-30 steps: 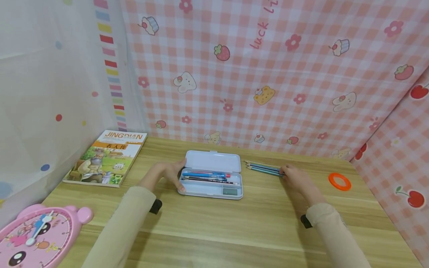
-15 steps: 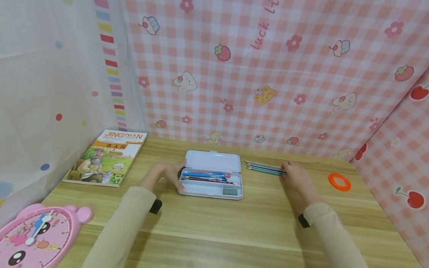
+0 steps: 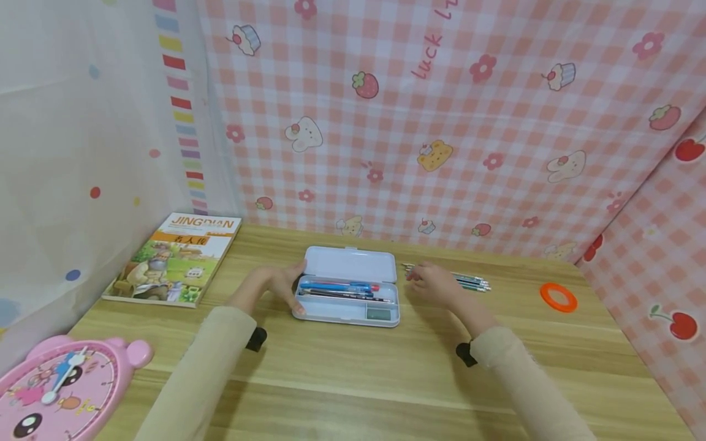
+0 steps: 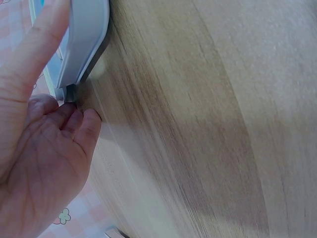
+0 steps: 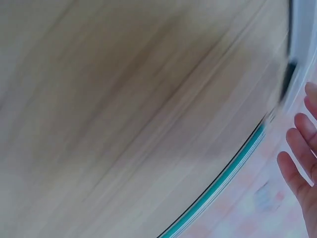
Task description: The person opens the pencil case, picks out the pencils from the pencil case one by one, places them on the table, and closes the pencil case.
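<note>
Biggest thing I've got on the feed is the wood-look tabletop (image 3: pixel 353 380), with a pink clock (image 3: pixel 96 392) at near left and a book (image 3: pixel 176 260) at far left. The pencil case (image 3: pixel 331 312) sits mid-table, lid laid back on the far side, some pens (image 3: pixel 336 286) already inside. My left hand (image 3: pixel 280 289) grips its left end, thumb on the near side, fingers round toward the hinge, same as a second ago. What's changed is the right hand (image 3: pixel 440 286): it was over at the right ends of the loose pencils (image 3: pixel 473 282), and now it's slid left to the ends nearest the case. So I'd say the work has swapped ends, but nothing's lifted yet; the bundle lies on the wood, just right of the case. Relative to that hand, the pencils run under it and stick out to its right, with a bit of the left ends poking past the fingers. Those fingers look loosely bent and apart in the right wrist view, nothing visibly pinched, though I can't see the thumb. Smaller stuff: an orange ring (image 3: pixel 545 294) out right, an eraser (image 3: pixel 378 314) in the case.
</note>
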The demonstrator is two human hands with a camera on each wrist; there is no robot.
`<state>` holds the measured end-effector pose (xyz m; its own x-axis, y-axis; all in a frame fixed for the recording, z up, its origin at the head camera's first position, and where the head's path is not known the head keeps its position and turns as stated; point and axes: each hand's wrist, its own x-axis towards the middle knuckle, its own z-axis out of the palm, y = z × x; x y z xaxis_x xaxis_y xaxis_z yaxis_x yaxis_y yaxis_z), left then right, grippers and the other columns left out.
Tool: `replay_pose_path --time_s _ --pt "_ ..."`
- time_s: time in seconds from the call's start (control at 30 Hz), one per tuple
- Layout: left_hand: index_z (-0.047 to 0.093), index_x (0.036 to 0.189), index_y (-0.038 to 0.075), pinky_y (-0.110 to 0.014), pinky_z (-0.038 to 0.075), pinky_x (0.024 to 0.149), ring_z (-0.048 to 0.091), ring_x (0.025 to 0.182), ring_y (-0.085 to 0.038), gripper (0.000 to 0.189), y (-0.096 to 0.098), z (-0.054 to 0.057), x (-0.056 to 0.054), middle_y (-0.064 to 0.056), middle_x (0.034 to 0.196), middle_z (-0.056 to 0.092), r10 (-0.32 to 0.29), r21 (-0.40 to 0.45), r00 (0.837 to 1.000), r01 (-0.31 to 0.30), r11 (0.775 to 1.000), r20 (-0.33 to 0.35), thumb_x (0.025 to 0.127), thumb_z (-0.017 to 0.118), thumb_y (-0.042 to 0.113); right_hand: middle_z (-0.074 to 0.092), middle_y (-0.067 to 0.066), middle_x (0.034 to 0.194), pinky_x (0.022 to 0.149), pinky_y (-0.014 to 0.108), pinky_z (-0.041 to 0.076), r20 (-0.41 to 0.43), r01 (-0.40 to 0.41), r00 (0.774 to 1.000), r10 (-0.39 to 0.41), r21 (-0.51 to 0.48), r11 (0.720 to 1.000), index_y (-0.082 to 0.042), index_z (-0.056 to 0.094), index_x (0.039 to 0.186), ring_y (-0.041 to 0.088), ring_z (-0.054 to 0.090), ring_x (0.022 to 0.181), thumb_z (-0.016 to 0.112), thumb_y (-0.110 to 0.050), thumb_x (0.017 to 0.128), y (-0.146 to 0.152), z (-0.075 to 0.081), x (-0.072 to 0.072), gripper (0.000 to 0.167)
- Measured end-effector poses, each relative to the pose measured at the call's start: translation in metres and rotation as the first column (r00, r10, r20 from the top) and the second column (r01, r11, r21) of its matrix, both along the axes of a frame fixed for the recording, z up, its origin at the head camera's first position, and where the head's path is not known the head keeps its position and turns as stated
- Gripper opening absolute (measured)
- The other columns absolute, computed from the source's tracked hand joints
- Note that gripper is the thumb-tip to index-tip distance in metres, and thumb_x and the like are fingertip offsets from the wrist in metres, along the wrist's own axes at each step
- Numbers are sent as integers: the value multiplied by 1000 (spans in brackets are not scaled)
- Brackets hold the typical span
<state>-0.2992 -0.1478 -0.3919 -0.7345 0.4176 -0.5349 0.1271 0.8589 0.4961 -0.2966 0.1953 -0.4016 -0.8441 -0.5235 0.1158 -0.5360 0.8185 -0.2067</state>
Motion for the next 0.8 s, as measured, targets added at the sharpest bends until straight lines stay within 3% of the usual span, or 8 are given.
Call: replay_pose_path --time_s 0.3,0.8 --pt "-13 144 0 -47 5 116 -6 141 -34 125 -2 -1 1 -20 153 -10 1 9 1000 -1 1000 0 68 78 40 68 5 95 81 35 52 145 -136 980 135 -6 991 -6 68 99 18 62 90 59 -21 89 -49 2 7 20" --pt "-11 144 -1 -47 6 116 -5 141 -35 124 1 0 1 -21 152 -9 -5 -11 1000 5 1000 -14 68 78 39 69 4 87 67 19 50 178 -269 942 283 -98 958 -4 69 92 7 58 74 60 -17 88 -50 -3 6 16"
